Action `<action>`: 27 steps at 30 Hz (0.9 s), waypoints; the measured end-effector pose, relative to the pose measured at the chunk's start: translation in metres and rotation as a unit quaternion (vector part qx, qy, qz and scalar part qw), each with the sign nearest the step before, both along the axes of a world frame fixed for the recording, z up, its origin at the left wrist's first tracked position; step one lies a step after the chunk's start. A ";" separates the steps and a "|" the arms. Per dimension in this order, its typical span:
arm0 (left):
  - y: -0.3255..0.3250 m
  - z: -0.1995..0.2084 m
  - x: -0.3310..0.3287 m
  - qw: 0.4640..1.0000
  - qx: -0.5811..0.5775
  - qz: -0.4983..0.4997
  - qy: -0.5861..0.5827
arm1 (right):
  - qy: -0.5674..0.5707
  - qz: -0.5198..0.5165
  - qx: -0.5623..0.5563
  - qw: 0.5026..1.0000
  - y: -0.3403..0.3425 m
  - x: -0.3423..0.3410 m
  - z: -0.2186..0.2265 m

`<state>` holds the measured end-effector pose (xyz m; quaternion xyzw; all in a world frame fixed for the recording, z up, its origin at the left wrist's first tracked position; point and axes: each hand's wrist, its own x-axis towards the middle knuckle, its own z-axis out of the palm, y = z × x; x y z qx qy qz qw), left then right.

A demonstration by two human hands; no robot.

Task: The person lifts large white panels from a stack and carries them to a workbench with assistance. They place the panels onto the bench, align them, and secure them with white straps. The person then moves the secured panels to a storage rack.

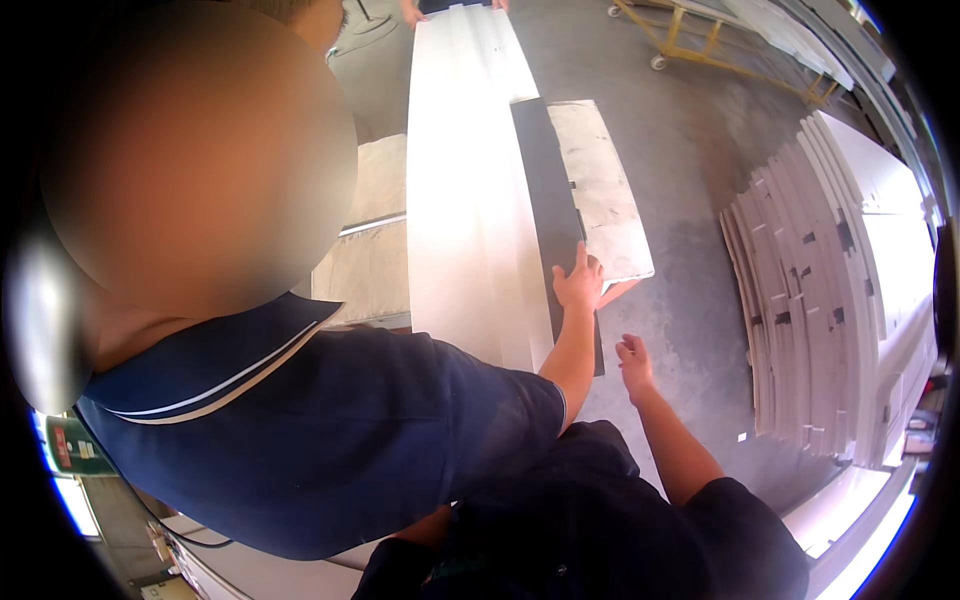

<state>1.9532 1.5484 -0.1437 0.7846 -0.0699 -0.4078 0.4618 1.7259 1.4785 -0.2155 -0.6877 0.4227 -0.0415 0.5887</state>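
Note:
My right hand [634,368] hangs in the air just right of a long dark grey strip [545,185], fingers loosely bent and apart, holding nothing. Of my left arm only a short piece shows at the bottom; a co-worker's body hides the hand. The co-worker's hand [578,282] points a finger at the right edge of the dark strip, near a small dark notch. Against the strip's left side lies a long white panel [465,220] with lengthwise folds or ridges.
A co-worker in a navy polo [330,430] leans in close from the left. Another person's hand [412,14] is at the panel's far end. Pale blocks [605,190] support the panel. Stacked white panels [800,300] stand right, a yellow wheeled cart [690,45] far right.

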 end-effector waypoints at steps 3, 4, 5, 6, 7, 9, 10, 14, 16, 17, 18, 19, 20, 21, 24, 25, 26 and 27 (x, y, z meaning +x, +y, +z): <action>-0.002 -0.002 -0.009 1.000 -0.014 0.012 0.017 | 0.013 0.063 -0.026 0.998 0.015 -0.005 -0.008; -0.003 -0.003 -0.011 0.999 -0.019 0.016 0.026 | 0.006 0.082 -0.036 0.996 0.018 -0.007 -0.012; 0.000 -0.004 -0.014 0.999 -0.025 0.023 0.030 | -0.001 0.102 -0.046 0.994 0.022 -0.009 -0.016; -0.003 -0.004 -0.014 0.998 -0.032 0.030 0.038 | -0.009 0.122 -0.056 0.991 0.024 -0.010 -0.020; -0.001 -0.005 -0.016 0.998 -0.040 0.036 0.043 | -0.006 0.138 -0.067 0.988 0.027 -0.009 -0.017; 0.001 -0.006 -0.017 0.995 -0.062 0.052 0.057 | 0.001 0.172 -0.090 0.981 0.032 -0.004 -0.011; 0.003 -0.004 -0.019 0.993 -0.075 0.061 0.065 | -0.002 0.180 -0.105 0.978 0.033 -0.001 -0.011; 0.023 0.004 -0.022 0.975 -0.157 0.115 0.104 | 0.013 0.194 -0.167 0.967 0.044 0.006 -0.009; 0.045 0.010 -0.025 0.961 -0.202 0.147 0.122 | 0.022 0.183 -0.191 0.964 0.049 0.008 -0.006; 0.061 0.010 -0.029 0.952 -0.220 0.167 0.132 | 0.021 0.172 -0.196 0.965 0.052 0.007 -0.006; 0.081 0.008 -0.033 0.941 -0.239 0.194 0.143 | 0.021 0.161 -0.202 0.966 0.053 0.005 -0.006; 0.104 0.004 -0.039 0.928 -0.255 0.222 0.153 | 0.018 0.164 -0.201 0.966 0.053 0.003 -0.007; 0.130 -0.003 -0.046 0.914 -0.268 0.256 0.164 | 0.015 0.168 -0.201 0.965 0.054 0.001 -0.009; 0.157 -0.011 -0.054 0.900 -0.275 0.290 0.172 | 0.013 0.173 -0.200 0.964 0.056 -0.002 -0.010; 0.230 -0.046 -0.083 0.858 -0.277 0.387 0.193 | -0.001 0.209 -0.213 0.954 0.063 -0.008 0.002; 0.246 -0.068 -0.091 0.846 -0.275 0.408 0.206 | 0.024 0.213 -0.232 0.949 0.060 -0.011 0.007; 0.266 -0.071 -0.106 0.836 -0.259 0.439 0.204 | 0.039 0.242 -0.233 0.941 0.066 -0.009 0.020; 0.281 -0.084 -0.115 0.825 -0.252 0.463 0.206 | 0.059 0.257 -0.247 0.932 0.065 -0.009 0.022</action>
